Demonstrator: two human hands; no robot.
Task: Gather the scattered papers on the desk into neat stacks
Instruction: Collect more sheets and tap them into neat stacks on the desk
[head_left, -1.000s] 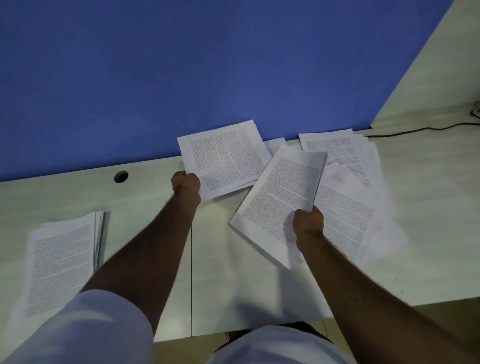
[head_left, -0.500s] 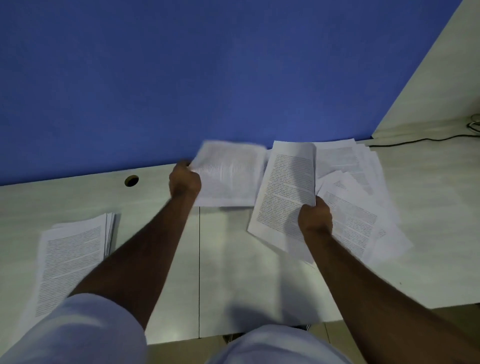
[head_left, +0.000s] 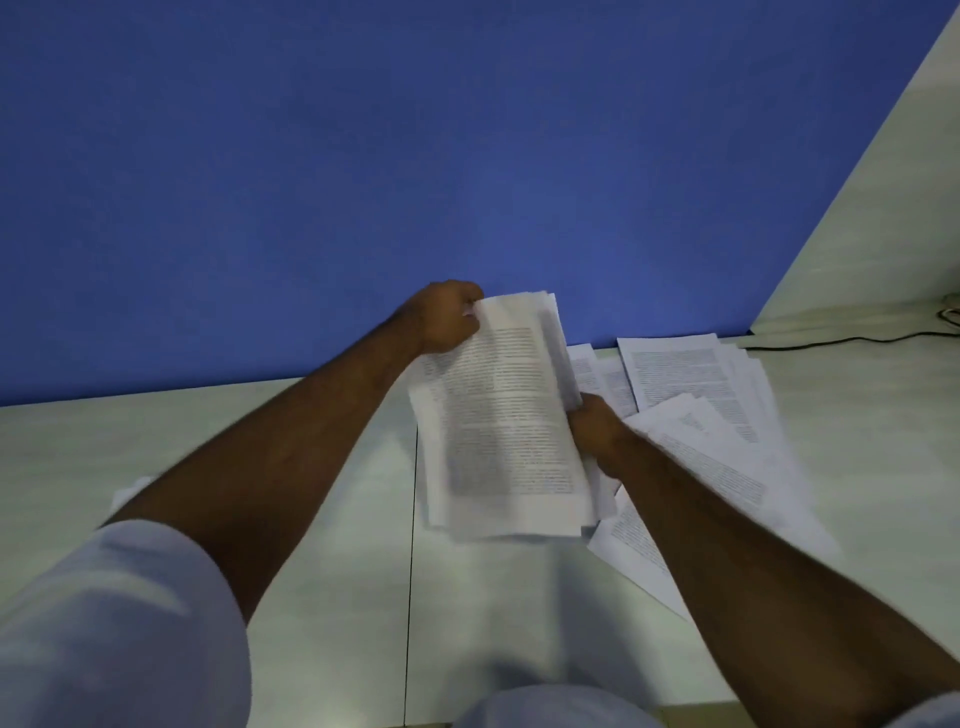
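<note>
A bundle of printed sheets is held upright above the desk, blurred by motion. My left hand grips its top left corner. My right hand grips its right edge about halfway down. More printed papers lie scattered on the desk to the right, partly under my right forearm. A corner of another paper stack peeks out at the left, mostly hidden behind my left arm.
A blue partition stands along the desk's back edge. A pale side panel rises at the right, with a black cable running along its base. A seam divides the desk top.
Both hands have come together: the sheets each held separately are now merged into one bundle and lifted off the desk. The camera view has tilted, hiding most of the left stack.
</note>
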